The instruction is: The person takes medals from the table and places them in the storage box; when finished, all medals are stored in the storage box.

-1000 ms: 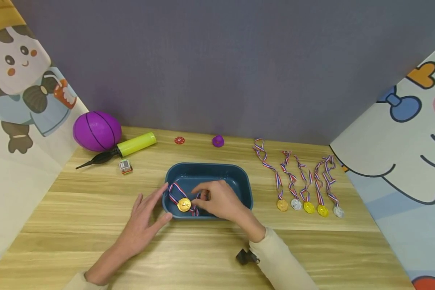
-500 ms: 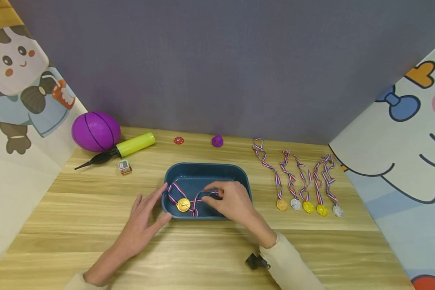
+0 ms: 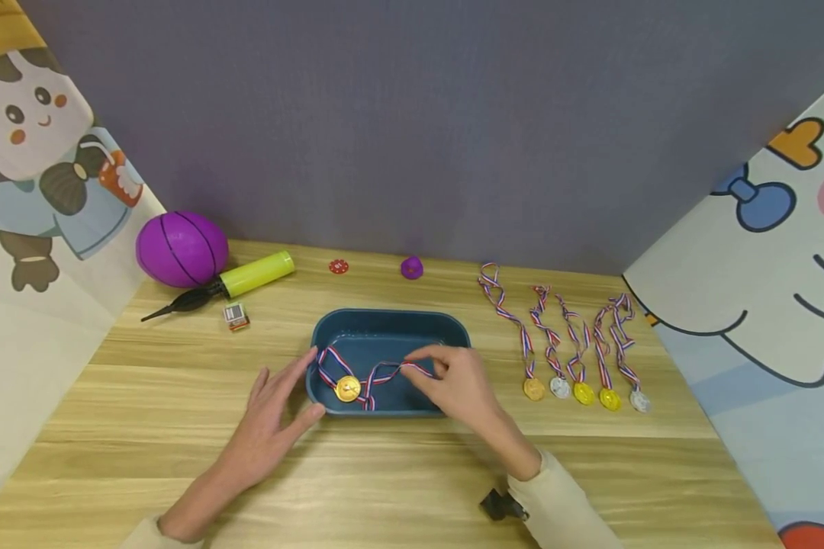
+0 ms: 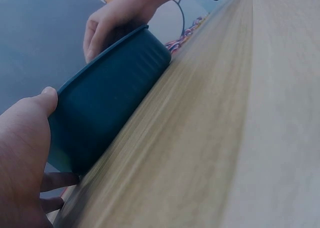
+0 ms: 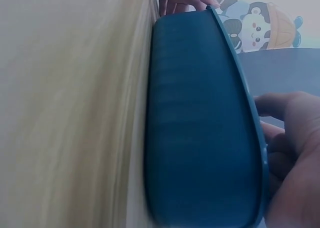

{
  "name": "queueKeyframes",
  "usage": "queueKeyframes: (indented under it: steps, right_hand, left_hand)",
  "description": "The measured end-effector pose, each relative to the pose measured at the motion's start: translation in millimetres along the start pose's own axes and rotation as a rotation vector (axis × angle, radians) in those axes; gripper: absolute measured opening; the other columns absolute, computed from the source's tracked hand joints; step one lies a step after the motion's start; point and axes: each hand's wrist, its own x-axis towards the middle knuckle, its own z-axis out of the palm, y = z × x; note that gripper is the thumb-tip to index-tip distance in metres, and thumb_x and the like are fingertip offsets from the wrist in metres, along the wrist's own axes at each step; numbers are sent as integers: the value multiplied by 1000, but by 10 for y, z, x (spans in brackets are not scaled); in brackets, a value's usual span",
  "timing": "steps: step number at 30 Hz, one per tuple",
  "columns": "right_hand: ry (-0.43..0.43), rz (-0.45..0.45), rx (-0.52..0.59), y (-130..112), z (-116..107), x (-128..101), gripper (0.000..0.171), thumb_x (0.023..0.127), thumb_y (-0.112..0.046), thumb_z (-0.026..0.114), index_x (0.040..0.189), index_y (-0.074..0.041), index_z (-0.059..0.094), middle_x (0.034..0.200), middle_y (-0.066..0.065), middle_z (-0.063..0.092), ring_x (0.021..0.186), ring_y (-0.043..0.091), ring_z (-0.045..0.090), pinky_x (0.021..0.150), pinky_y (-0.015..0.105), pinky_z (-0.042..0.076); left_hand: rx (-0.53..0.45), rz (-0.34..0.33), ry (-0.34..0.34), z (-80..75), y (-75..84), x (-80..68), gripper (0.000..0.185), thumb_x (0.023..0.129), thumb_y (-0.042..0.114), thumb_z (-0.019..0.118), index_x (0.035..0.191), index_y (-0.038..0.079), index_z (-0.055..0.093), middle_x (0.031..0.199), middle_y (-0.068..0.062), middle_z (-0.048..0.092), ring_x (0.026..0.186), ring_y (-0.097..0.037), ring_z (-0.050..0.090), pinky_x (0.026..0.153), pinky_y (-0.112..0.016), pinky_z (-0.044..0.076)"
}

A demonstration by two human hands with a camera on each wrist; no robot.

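A dark teal plastic bin (image 3: 391, 412) stands on the wooden table in the head view. In its left half lies a gold medal (image 3: 347, 389) on a red, white and blue ribbon (image 3: 382, 372). My right hand (image 3: 461, 385) reaches over the near right part of the bin and pinches the ribbon between thumb and forefinger, the strip running left to the medal. At the bin's left end, my left hand (image 3: 268, 431) rests with fingers spread, thumb at the near corner. The left wrist view shows that thumb (image 4: 48, 99) against the rim.
Several medals (image 3: 559, 387) with twisted ribbons lie in a row at the right. At the back left are a purple ball (image 3: 181, 248), a yellow-green pump (image 3: 257, 274) and a small box (image 3: 236, 315). A red chip (image 3: 339, 266) and a purple ring-shaped piece (image 3: 412, 267) lie behind the bin.
My right hand has moved right from beside the medal, drawing the ribbon out across the bin. The medal and my left hand have stayed in place.
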Motion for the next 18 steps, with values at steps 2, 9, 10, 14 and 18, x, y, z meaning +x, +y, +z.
queueKeyframes:
  steps: [2, 9, 10, 14, 18]
  right_hand:
    - [5, 15, 18, 23, -20, -39, 17, 94, -21, 91, 107, -10, 89, 53, -17, 26, 48, -2, 18, 48, 22, 19]
    - [72, 9, 100, 135, -89, -162, 18, 95, -14, 90, 110, -4, 87, 55, -17, 28, 50, -4, 18, 50, 20, 23]
    - [92, -1, 106, 148, -95, -178, 18, 94, -12, 91, 109, -3, 87, 55, -16, 28, 51, -4, 18, 50, 20, 24]
    - [188, -39, 137, 201, -105, -234, 15, 91, -6, 92, 105, -4, 88, 53, -11, 28, 52, -6, 18, 51, 20, 31]
    - [272, -53, 191, 267, -114, -289, 16, 89, 1, 90, 104, -3, 88, 51, -1, 26, 53, -8, 16, 50, 20, 28]
  left_hand:
    - [1, 0, 0, 0, 0, -2, 79, 107, 27, 72, 176, 27, 33, 173, -16, 46, 157, -49, 42, 132, -75, 6]
    - [-6, 0, -1, -5, 6, -6, 79, 108, 27, 72, 176, 29, 33, 173, -15, 46, 157, -49, 42, 133, -75, 5]
    - [-7, 0, -1, -5, 7, -6, 79, 108, 27, 72, 176, 29, 33, 173, -15, 46, 157, -49, 42, 133, -75, 5]
    - [-10, -1, 0, -2, 9, -4, 80, 108, 27, 72, 177, 29, 32, 173, -16, 47, 157, -49, 42, 133, -74, 5]
    - [-11, -3, -1, -3, 11, -5, 80, 108, 27, 72, 177, 29, 32, 172, -16, 47, 157, -49, 42, 133, -74, 5]
